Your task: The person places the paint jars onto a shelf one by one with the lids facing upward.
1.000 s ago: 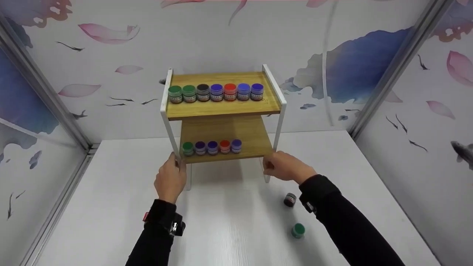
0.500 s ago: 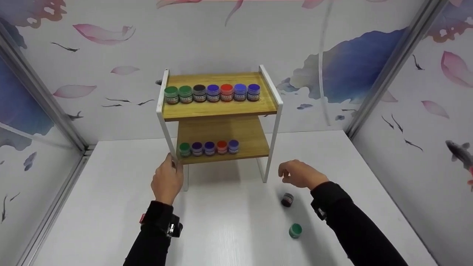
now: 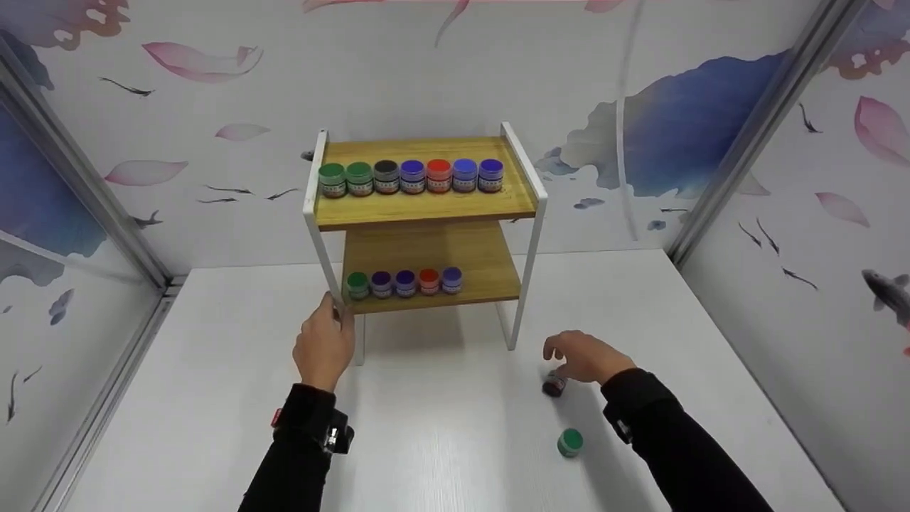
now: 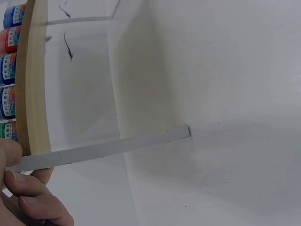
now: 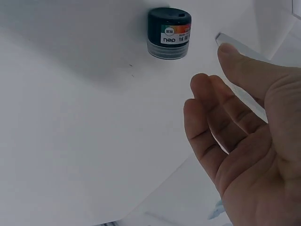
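My left hand (image 3: 324, 347) grips the white left leg of a two-tier shelf (image 3: 426, 210) in the head view. Fingers and thumb wrap that leg (image 4: 108, 149) in the left wrist view. My right hand (image 3: 586, 358) hovers beside a small dark paint jar (image 3: 554, 385) on the table, thumb close to it, fingers loosely bent and apart. It holds nothing in the right wrist view, where a labelled dark jar (image 5: 169, 33) sits beyond the thumb; which jar that is, I cannot tell. A green-lidded jar (image 3: 570, 442) stands nearer to me.
A row of several paint jars (image 3: 412, 176) lines the upper shelf. Several more jars (image 3: 405, 284) stand along the lower shelf's front edge. The white table (image 3: 426, 427) is enclosed by patterned wall panels (image 3: 441, 78).
My right hand has let go of the shelf's right leg and moved right and down toward the dark jar, its fingers loosening. The left hand keeps its grip on the left leg.
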{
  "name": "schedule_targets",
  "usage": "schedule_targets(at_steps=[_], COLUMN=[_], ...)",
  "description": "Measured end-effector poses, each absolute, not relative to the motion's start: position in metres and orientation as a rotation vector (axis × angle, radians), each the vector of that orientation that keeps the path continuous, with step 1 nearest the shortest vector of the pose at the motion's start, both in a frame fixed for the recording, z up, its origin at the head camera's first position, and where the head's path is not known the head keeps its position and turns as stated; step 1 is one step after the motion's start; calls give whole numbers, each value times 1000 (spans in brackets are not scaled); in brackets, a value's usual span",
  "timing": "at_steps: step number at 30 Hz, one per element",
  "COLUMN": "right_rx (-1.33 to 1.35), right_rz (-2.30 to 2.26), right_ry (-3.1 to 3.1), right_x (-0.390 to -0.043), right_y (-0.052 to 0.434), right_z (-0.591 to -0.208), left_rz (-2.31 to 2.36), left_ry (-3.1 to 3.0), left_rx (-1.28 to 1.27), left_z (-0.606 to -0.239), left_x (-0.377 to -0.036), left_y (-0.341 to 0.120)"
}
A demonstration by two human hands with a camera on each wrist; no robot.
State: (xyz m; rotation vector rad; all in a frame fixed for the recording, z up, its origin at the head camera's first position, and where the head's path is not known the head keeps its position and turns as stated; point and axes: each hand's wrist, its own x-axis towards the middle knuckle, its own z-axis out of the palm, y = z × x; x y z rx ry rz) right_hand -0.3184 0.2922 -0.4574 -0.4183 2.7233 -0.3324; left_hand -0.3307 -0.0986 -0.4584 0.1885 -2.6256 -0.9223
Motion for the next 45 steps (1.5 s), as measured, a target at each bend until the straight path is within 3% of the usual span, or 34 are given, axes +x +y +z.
schedule_targets(at_steps=[20, 45], right_rx=[-313, -281], right_rz=[-337, -466], right_ry=[2727, 2677], right_x=[-302, -300], right_y=[284, 284], right_z=[-493, -498], left_rz=[-942, -944], left_ry=[-2651, -2631], left_rx=[204, 203], left_z=[-458, -458], left_x=[-332, -330], left_y=[-96, -98])
